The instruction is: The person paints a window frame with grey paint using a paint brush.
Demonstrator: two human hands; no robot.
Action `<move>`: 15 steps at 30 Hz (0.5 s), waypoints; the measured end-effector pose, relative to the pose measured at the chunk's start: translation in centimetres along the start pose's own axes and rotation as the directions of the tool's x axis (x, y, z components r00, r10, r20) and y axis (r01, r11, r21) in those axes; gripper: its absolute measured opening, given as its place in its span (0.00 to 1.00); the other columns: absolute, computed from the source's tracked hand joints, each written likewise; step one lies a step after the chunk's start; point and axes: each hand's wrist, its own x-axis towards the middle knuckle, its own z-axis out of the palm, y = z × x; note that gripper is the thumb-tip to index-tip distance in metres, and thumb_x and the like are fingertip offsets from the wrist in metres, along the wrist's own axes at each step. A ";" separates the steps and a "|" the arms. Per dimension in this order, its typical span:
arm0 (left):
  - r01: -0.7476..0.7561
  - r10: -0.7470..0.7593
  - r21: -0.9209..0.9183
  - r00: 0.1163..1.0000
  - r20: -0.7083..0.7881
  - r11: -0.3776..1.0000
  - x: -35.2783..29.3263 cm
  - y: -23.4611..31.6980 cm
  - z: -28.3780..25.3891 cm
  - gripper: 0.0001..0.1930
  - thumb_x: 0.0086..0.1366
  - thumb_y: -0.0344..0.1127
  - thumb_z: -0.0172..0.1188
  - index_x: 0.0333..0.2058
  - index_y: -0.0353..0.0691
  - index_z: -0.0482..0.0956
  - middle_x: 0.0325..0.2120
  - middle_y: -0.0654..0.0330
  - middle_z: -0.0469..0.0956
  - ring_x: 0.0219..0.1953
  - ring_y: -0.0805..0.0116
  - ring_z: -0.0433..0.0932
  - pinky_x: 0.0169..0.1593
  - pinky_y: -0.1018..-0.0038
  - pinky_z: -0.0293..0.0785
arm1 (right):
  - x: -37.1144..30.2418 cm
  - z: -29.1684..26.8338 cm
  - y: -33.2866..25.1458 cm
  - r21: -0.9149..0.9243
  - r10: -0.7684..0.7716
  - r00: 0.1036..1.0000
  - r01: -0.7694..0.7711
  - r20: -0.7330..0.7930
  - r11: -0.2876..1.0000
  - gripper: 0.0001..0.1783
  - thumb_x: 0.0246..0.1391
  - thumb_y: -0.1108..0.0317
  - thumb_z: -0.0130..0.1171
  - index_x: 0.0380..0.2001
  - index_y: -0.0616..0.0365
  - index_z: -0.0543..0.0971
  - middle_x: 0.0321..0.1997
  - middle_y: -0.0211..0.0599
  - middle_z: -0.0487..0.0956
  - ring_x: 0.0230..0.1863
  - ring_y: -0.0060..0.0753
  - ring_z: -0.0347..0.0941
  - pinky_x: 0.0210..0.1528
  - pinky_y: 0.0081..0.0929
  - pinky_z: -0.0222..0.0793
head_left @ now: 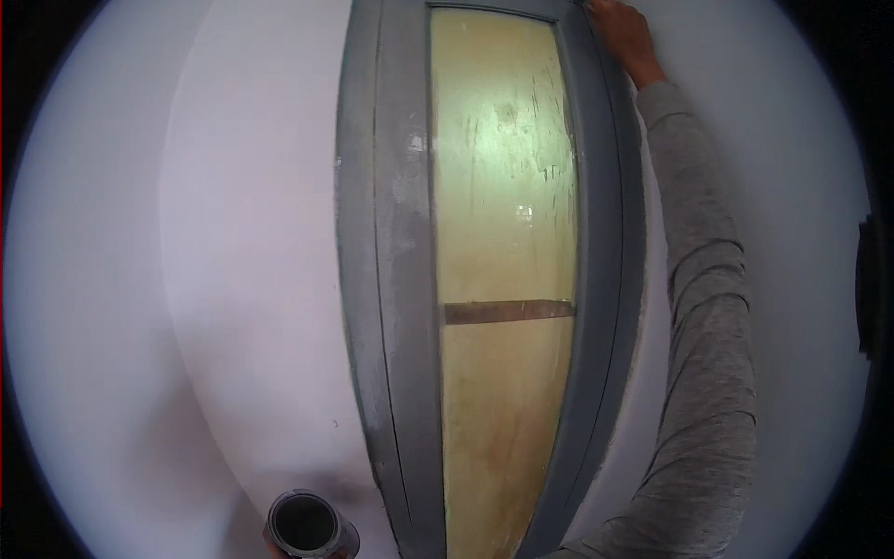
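Observation:
My right hand [629, 39] is raised to the upper right edge of a grey-painted frame [607, 233]. Its fingers are bent together against the frame, and whatever they hold is hidden. Low on the left, my left hand [269, 542] shows only as a sliver of fingers around an open round can [304, 524]. The can is tilted toward me, its inside dark grey. Between the frame's sides is a tall yellowish pane [503, 214] with scratches and smears. A brown strip [509, 312] crosses the pane.
A pale wall [261, 233] lies left of the frame, with a soft shadow near the can. Another stretch of pale wall [792, 140] is on the right, beyond my grey sleeve [708, 326]. The frame's left side [407, 186] has shiny, patchy spots. A dark object [868, 289] shows at the far right.

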 end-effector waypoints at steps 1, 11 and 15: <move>0.002 -0.002 -0.010 1.000 0.004 1.000 -0.1 0.6 0.0 0.54 0.40 0.32 0.83 0.66 0.37 0.61 0.60 0.51 0.70 0.61 0.55 0.71 0.62 0.61 0.70 | 0.1 -0.3 0.6 0.004 -0.015 1.000 0.015 -0.012 1.000 0.11 0.63 0.67 0.54 0.32 0.61 0.82 0.32 0.51 0.82 0.33 0.55 0.80 0.38 0.47 0.75; 0.044 -0.036 0.201 0.998 -0.043 0.979 -2.3 3.1 -3.4 0.53 0.40 0.34 0.84 0.65 0.34 0.64 0.59 0.50 0.73 0.60 0.56 0.73 0.62 0.59 0.71 | 3.4 -6.0 -10.5 0.832 0.617 0.781 -0.275 -0.100 0.482 0.05 0.54 0.75 0.65 0.31 0.68 0.83 0.28 0.41 0.84 0.28 0.28 0.80 0.33 0.30 0.77; 0.013 -0.005 0.159 0.999 -0.050 0.987 -3.2 0.9 -4.8 0.53 0.41 0.32 0.84 0.66 0.32 0.63 0.58 0.49 0.74 0.60 0.55 0.74 0.64 0.60 0.70 | 3.7 -9.0 -15.6 0.902 0.683 0.728 -0.335 0.063 0.274 0.06 0.56 0.74 0.63 0.28 0.67 0.82 0.27 0.38 0.83 0.28 0.26 0.81 0.33 0.27 0.79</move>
